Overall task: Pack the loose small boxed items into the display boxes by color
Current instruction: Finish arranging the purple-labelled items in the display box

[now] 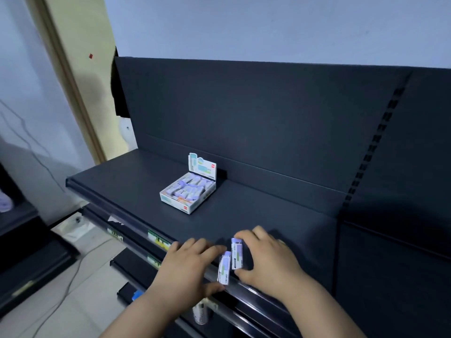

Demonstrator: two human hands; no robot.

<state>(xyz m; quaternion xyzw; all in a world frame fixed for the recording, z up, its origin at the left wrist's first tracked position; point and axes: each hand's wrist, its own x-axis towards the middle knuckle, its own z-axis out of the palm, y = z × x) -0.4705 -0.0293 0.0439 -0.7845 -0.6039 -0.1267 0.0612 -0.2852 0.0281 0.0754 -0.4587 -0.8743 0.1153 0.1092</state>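
A white display box with its lid flap upright stands on the dark shelf, holding several lilac small boxes. Near the shelf's front edge my left hand pinches one lilac-and-white small box between fingers and thumb. Right beside it my right hand grips a second lilac small box, fingers at its top, thumb at its bottom. The two small boxes stand almost upright and nearly touch.
The shelf's dark back panel rises behind the display box. Lower shelves with price labels stick out below the front edge. A white item lies on a lower shelf. Cables run over the tiled floor at left.
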